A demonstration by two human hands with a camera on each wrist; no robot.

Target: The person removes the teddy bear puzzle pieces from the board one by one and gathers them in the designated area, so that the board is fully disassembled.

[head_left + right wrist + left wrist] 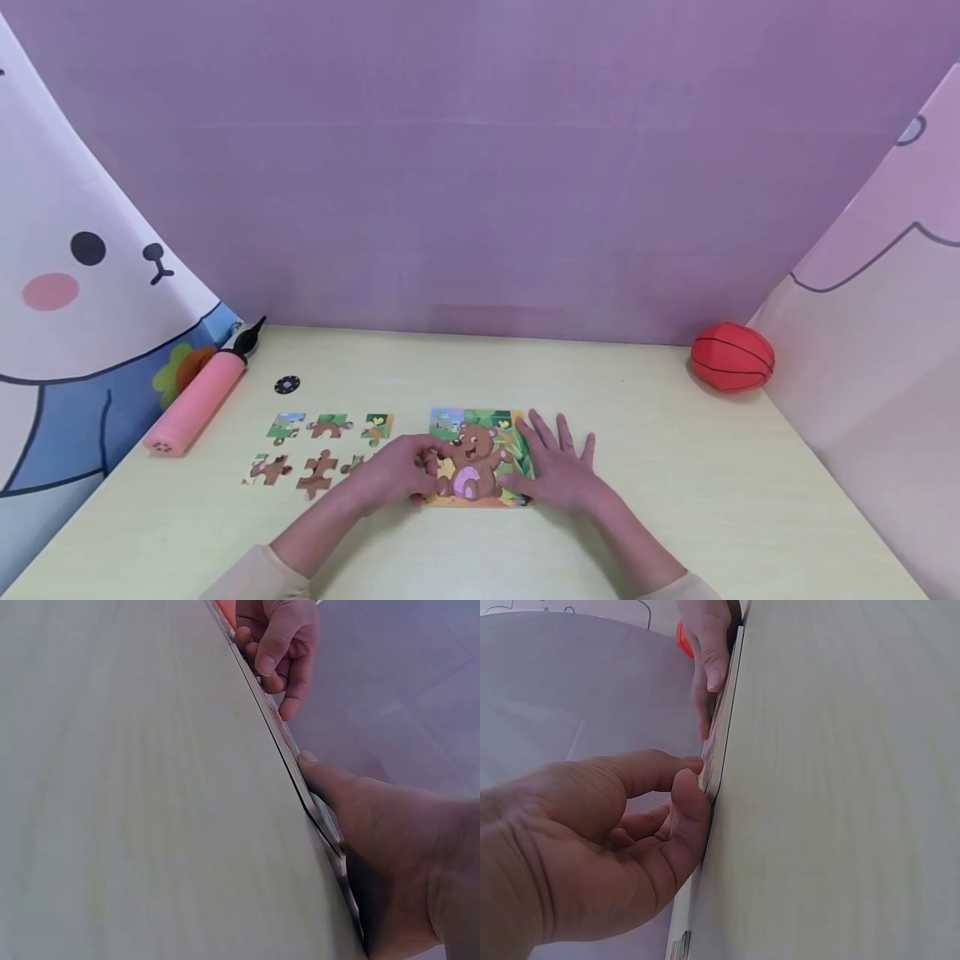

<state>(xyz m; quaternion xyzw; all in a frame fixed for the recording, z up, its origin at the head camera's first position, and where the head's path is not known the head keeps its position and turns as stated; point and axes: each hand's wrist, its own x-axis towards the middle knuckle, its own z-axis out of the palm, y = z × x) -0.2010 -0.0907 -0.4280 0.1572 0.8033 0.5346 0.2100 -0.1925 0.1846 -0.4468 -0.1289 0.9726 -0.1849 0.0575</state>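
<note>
A bear picture puzzle board [471,458] lies flat on the table between both hands. At its left edge my left hand [397,475] has curled fingers; thumb and index finger pinch the edge, and the left wrist view shows these fingertips [690,787] against the board's side. My right hand [562,471] is spread along the right edge, thumb resting on the picture and the other fingers stretched out past it. To the left, several loose jigsaw pieces [318,471] lie in two rows. The left hand partly hides the nearest piece [351,464] of the lower row.
A black round chip [287,384] lies behind the loose pieces. Along the table's left side rests a pink hand pump [198,404] with a black nozzle. A red ball-like object [732,357] with black lines sits at the back right, close to the purple cloth wall [480,183].
</note>
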